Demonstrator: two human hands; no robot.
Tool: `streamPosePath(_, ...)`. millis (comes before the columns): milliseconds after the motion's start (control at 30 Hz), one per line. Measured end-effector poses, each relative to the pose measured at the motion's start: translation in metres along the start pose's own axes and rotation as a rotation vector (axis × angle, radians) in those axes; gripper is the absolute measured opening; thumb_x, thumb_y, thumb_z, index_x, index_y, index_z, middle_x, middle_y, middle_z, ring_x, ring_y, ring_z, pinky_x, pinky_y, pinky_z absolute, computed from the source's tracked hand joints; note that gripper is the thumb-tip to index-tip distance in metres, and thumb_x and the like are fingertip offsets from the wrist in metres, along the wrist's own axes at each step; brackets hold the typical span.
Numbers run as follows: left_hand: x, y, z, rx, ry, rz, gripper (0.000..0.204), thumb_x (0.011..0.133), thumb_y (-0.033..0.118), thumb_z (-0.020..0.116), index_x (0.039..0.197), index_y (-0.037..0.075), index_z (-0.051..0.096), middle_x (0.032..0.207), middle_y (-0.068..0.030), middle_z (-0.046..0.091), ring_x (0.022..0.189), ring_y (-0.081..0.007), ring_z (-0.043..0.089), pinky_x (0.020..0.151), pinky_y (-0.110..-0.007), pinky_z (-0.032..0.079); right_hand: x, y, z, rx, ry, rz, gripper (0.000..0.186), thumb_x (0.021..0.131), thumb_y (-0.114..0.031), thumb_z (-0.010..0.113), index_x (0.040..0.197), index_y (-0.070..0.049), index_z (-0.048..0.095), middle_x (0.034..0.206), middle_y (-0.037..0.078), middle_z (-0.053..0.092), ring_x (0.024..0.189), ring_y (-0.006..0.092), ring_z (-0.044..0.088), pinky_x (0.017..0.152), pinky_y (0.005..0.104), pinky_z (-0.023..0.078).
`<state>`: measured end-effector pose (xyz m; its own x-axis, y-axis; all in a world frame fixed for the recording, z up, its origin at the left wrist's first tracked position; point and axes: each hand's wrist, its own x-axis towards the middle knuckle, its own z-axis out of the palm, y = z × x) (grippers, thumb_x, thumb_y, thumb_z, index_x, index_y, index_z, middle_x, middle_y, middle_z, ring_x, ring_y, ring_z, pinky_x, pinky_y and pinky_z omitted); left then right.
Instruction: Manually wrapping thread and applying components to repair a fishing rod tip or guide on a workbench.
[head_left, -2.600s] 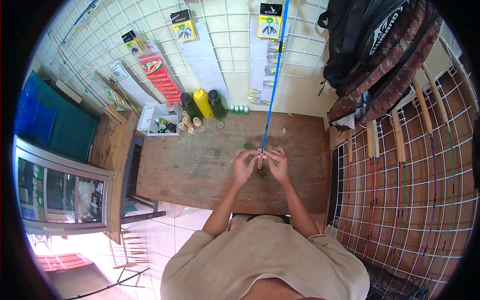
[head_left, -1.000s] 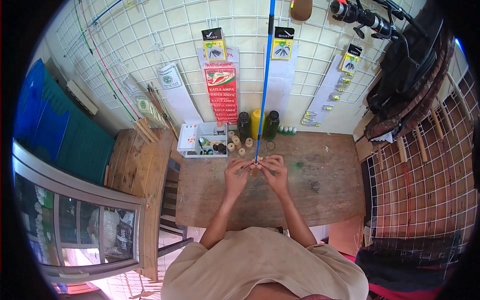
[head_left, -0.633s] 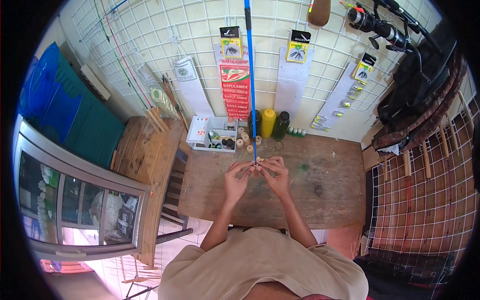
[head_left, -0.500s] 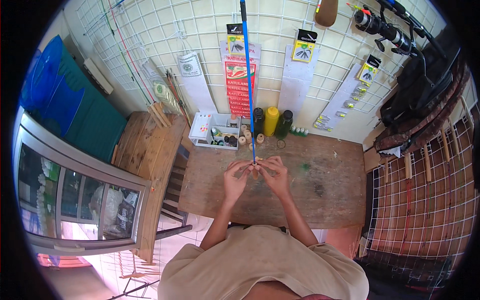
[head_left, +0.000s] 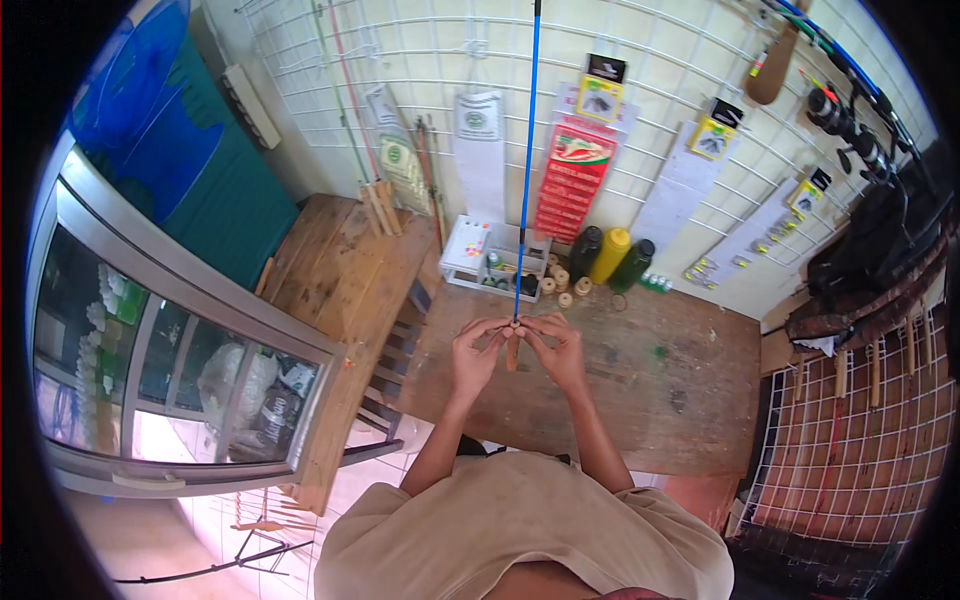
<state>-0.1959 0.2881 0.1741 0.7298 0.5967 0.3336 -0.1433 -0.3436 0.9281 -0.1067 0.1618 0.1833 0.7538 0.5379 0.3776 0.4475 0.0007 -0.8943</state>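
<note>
My left hand [head_left: 475, 352] and my right hand [head_left: 555, 350] meet over the wooden table [head_left: 690, 400], fingertips pinched at the base of a long, thin blue rod [head_left: 528, 150], which rises toward the top of the picture. Below the fingertips juts a short brown wooden handle [head_left: 512, 356]; whatever small part the fingers pinch at the joint is too small to make out. Just beyond my hands are several wooden spools [head_left: 582, 286], a white divided organiser [head_left: 470, 260], a yellow squeeze bottle [head_left: 611, 255], two dark bottles and several small vials [head_left: 656, 283].
A glass-doored cabinet [head_left: 190, 400] and a side bench [head_left: 300, 260] stand at left. The wire grid wall [head_left: 650, 60] carries hanging packets, rods and reels [head_left: 835, 125]. Bags [head_left: 880, 270] hang at right above another grid with handled rods [head_left: 850, 450].
The view has swung left, so the wall and table appear farther right. My hands stay pinched on the rod, with slightly more of the brown handle showing below them.
</note>
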Motion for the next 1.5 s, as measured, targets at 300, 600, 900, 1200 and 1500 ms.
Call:
streamPosePath(300, 0.043, -0.022, -0.100, -0.012, 0.020, -0.014, 0.018, 0.082, 0.014, 0.071, 0.097, 0.005, 0.072, 0.091, -0.0067, 0.069, 0.084, -0.0167, 0.060, 0.074, -0.028, 0.046, 0.038, -0.020, 0.108, 0.084, 0.031, -0.028, 0.022, 0.078, -0.005, 0.072, 0.100, -0.004, 0.072, 0.091, 0.011, 0.071, 0.082, 0.0200, 0.061, 0.078, 0.0310, 0.047)
streamPosePath(600, 0.097, -0.044, -0.165, -0.032, 0.065, 0.090, 0.016, 0.082, 0.012, 0.071, 0.097, 0.004, 0.071, 0.090, -0.0067, 0.069, 0.083, -0.0162, 0.058, 0.073, -0.029, 0.045, 0.088, -0.034, 0.183, 0.092, 0.066, -0.081, 0.023, 0.077, -0.006, 0.072, 0.100, -0.005, 0.072, 0.090, 0.010, 0.071, 0.080, 0.0199, 0.061, 0.076, 0.0295, 0.047)
streamPosePath(900, 0.135, -0.062, -0.189, -0.119, 0.166, 0.109, 0.016, 0.083, 0.004, 0.068, 0.099, 0.003, 0.070, 0.093, -0.0071, 0.068, 0.084, -0.0167, 0.059, 0.075, -0.028, 0.046, 0.134, -0.039, 0.217, 0.013, -0.009, -0.095, 0.023, 0.078, -0.006, 0.073, 0.101, -0.004, 0.072, 0.090, 0.009, 0.070, 0.082, 0.0176, 0.060, 0.077, 0.0287, 0.047)
streamPosePath(1200, 0.175, -0.085, -0.202, -0.076, 0.289, 0.180, 0.017, 0.084, 0.003, 0.067, 0.100, 0.004, 0.070, 0.091, -0.0073, 0.067, 0.083, -0.0165, 0.060, 0.074, -0.028, 0.048, 0.179, -0.024, 0.254, 0.067, -0.022, -0.105, 0.022, 0.080, -0.011, 0.073, 0.101, -0.006, 0.072, 0.087, 0.008, 0.070, 0.075, 0.0152, 0.057, 0.072, 0.0276, 0.046)
streamPosePath(1500, 0.189, -0.112, -0.194, 0.089, 0.447, 0.153, 0.016, 0.083, 0.005, 0.067, 0.099, 0.005, 0.070, 0.090, -0.0045, 0.068, 0.086, -0.0214, 0.058, 0.083, -0.034, 0.042, 0.198, 0.000, 0.274, 0.044, -0.029, -0.073, 0.023, 0.080, -0.010, 0.073, 0.102, -0.006, 0.072, 0.090, 0.009, 0.071, 0.076, 0.0162, 0.058, 0.072, 0.0285, 0.047)
